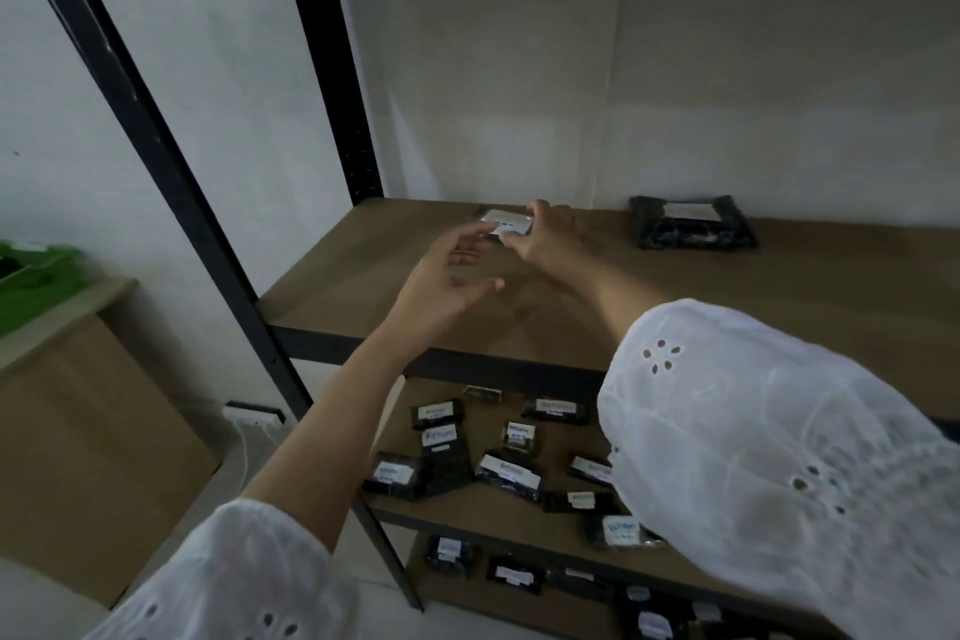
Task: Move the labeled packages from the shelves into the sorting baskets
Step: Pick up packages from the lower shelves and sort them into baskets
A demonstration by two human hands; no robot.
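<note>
White eyelet sleeves [779, 457] cover both arms, which reach over the front edge of the top shelf [675, 307]. Toward the back of that shelf the right hand [545, 239] pinches a small pale package [506, 224] between thumb and fingers, low against the board. Just left of the package, the left hand [447, 281] is spread, fingers loose, holding nothing. A black package [691, 229] lies at the shelf's back right. Many labeled packages [447, 452] are scattered on the boards below the shelf, and a green basket [31, 276] sits far to its left.
</note>
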